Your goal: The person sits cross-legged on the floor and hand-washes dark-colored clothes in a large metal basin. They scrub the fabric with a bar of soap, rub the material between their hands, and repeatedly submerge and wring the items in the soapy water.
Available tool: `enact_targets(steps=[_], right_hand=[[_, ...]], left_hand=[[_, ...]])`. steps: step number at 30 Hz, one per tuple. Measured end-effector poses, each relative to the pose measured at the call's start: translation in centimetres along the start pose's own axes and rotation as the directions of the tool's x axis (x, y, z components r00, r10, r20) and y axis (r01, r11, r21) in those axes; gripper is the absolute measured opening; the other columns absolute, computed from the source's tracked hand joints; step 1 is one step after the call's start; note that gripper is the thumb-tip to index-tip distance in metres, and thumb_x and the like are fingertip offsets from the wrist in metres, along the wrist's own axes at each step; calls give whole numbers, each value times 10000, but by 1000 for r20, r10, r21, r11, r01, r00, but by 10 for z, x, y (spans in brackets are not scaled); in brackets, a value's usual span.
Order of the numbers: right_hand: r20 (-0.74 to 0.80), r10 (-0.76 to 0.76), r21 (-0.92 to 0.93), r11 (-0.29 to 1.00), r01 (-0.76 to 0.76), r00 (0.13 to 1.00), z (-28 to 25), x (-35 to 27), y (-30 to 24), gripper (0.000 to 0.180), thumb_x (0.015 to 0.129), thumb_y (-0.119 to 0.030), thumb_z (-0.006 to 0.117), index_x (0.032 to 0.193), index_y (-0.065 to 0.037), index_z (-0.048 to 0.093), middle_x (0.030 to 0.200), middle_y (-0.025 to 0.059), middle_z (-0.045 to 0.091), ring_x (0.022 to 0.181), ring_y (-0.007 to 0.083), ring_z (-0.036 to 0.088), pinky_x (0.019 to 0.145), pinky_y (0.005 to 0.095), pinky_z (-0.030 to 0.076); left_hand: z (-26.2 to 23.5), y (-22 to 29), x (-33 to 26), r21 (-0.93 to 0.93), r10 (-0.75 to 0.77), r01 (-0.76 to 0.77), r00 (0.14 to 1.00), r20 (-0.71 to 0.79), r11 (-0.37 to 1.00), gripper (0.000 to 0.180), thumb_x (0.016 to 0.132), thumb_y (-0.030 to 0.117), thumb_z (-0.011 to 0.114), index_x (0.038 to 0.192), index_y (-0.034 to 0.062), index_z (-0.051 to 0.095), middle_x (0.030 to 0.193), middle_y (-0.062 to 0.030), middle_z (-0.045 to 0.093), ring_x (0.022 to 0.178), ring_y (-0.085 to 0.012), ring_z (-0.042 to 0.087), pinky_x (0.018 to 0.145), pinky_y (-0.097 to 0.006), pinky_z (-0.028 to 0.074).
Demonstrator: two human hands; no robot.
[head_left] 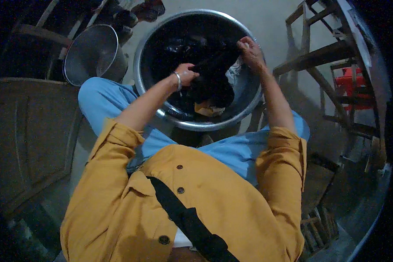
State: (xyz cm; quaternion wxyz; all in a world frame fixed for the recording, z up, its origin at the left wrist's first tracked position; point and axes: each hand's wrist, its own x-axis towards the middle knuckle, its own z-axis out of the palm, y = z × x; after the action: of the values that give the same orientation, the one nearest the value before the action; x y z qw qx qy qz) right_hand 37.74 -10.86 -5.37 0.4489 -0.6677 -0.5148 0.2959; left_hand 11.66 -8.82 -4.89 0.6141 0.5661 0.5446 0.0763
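Dark cloth hangs bunched between both hands over a wide metal basin, with more dark laundry heaped inside. It looks soaked, so it is likely heavy for its size, limp and somewhat slippery, sagging wherever it is unsupported; there is nothing fragile about it. Left hand, with a bangle at the wrist, is closed around the lower end of the bunch. Right hand is curled tight on the upper end near the basin's far rim. Gathered ends like these give the surest grip, since a loose fold would slide. A pale piece and a yellowish scrap lie beside it, possibly other garments. A smaller metal bowl stands tilted to the left.
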Motion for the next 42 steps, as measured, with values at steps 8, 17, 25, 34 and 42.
enact_targets(steps=[8, 17, 25, 34, 42], right_hand=[[-25, -780, -694, 464, 552, 625, -47, -33, -197, 270, 784, -258, 558, 941, -39, 535, 781, 75, 565, 678, 129, 523, 557, 247, 413], [-25, -25, -282, 959, 17, 999, 7, -69, -78, 204, 698, -176, 547, 843, -34, 559, 704, 98, 555, 653, 190, 528, 647, 305, 423], [-242, -124, 252, 950, 186, 962, -7, -65, -148, 213, 709, -130, 541, 892, -20, 540, 671, 76, 558, 574, 156, 494, 516, 274, 410], [-54, 161, 106, 982, -154, 986, 9, -52, -84, 117, 708, -52, 521, 817, -87, 496, 608, 4, 462, 482, 90, 420, 420, 221, 327], [222, 204, 349, 897, -273, 953, -29, -49, -110, 229, 664, -140, 642, 848, -118, 508, 621, -2, 484, 480, 97, 446, 404, 203, 350]], left_hand=[[-138, 93, -52, 16, 601, -601, 799, 19, 799, 407, 677, 20, 541, 1078, 78, 508, 745, -46, 531, 605, -98, 483, 470, -223, 403], [-122, 0, -16, 257, 299, -340, 936, 188, 905, 463, 613, -98, 375, 1025, 47, 529, 954, -123, 520, 671, -228, 542, 562, -349, 499], [-144, 85, -83, -42, 581, -588, 807, -110, 808, 241, 716, 47, 434, 882, 22, 608, 849, -90, 591, 661, -181, 571, 524, -268, 500], [-125, 40, -76, 814, 591, -521, 751, 295, 256, 504, 568, 226, 743, 975, 8, 543, 950, -155, 559, 907, -291, 523, 793, -360, 410], [-137, 56, -94, 494, 701, -653, 704, 115, 574, 343, 652, 177, 686, 934, 18, 571, 876, -110, 600, 824, -264, 567, 773, -311, 429]])
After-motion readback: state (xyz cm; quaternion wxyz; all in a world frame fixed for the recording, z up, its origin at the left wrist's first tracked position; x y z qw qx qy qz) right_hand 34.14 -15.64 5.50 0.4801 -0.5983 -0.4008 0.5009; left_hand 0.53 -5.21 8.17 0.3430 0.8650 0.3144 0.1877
